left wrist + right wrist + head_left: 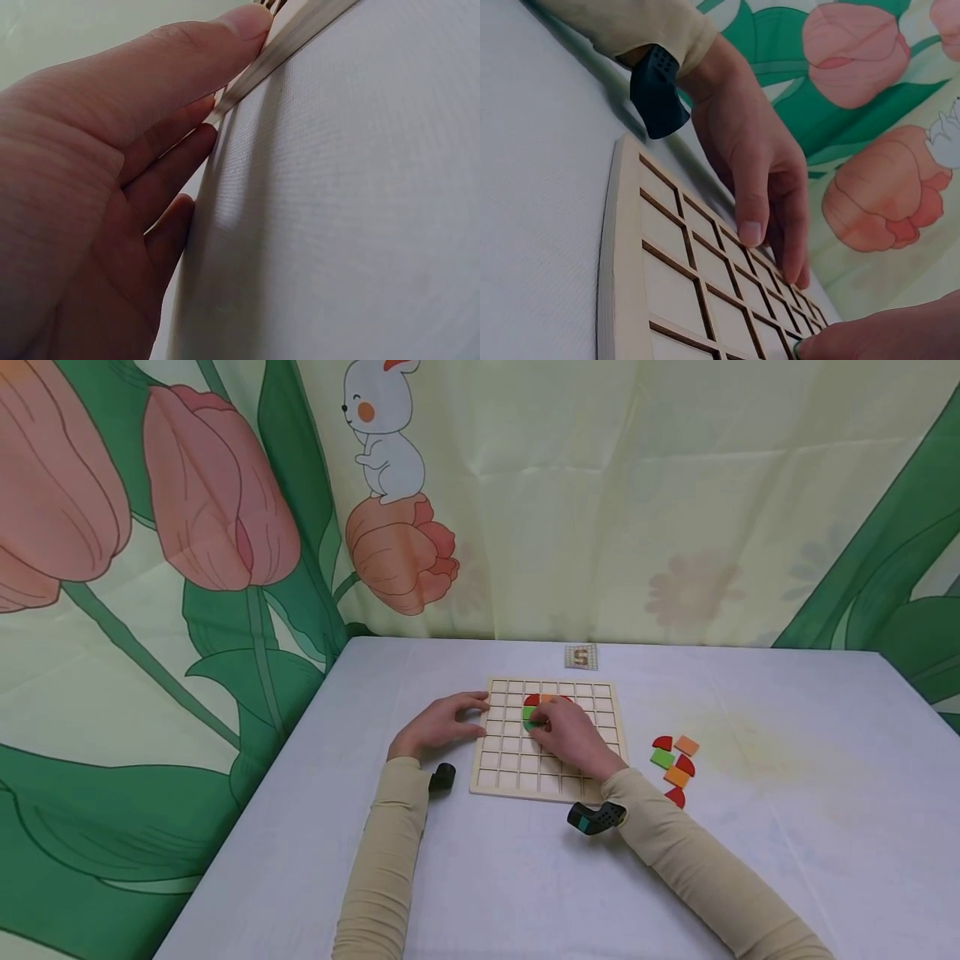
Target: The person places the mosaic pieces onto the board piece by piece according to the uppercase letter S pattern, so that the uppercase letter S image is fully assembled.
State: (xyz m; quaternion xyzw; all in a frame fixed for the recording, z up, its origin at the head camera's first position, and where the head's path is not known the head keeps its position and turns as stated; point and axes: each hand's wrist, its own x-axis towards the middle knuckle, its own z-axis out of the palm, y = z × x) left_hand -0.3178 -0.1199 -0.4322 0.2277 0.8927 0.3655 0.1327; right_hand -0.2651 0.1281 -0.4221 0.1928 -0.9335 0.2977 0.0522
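Note:
A wooden grid board (498,760) lies on the white table. Near its far side, a red quarter-round piece (532,700), an orange square (548,698) and a light green square (528,713) sit in the cells. My right hand (572,739) reaches over the board, thumb and fingers together on a dark green piece (528,726) just below the light green one; its fingers partly cover these pieces. In the right wrist view a green edge shows at the thumb (810,346). My left hand (442,722) rests at the board's left edge, fingers extended, thumb (251,22) on the rim.
Right of the board lies a loose group of pieces: red quarter-rounds (676,797), orange squares (686,745) and a light green square (662,759). A small pattern card (581,657) lies behind the board. A printed curtain (555,543) hangs behind the table's far edge.

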